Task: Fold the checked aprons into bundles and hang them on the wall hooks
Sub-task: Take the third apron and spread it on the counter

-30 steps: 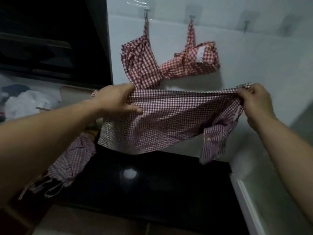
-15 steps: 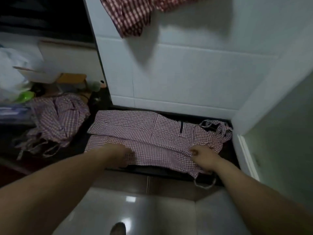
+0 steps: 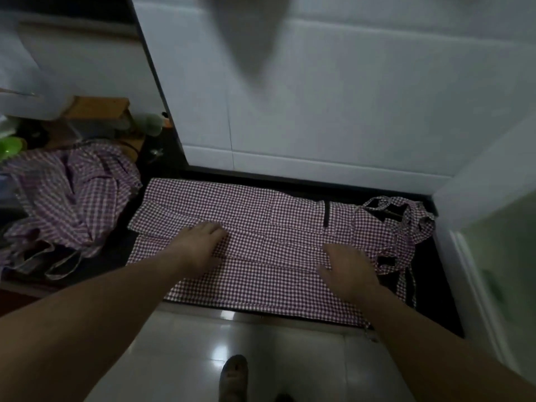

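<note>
Now, at centre frame, our left hand (image 3: 200, 242) and right hand (image 3: 345, 265) lie flat, fingers straight, on the checked apron (image 3: 261, 216) spread across the dark counter (image 3: 426, 285). Its near edge reaches the counter's lip; a hasty fold could drag it off.

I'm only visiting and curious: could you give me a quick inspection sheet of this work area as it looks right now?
Surface: black countertop, set against a white tiled wall.
Job's things: one checked apron spread flat on the countertop, its straps bunched at the right end; a second crumpled apron heaped to the left.
Clutter: green object and brown box behind the heap, blurred.
Hands: left hand and right hand lie flat on the spread apron, fingers straight, gripping nothing.
Cables: nothing seen.
Surroundings: shiny tiled floor below, one foot showing.
</note>
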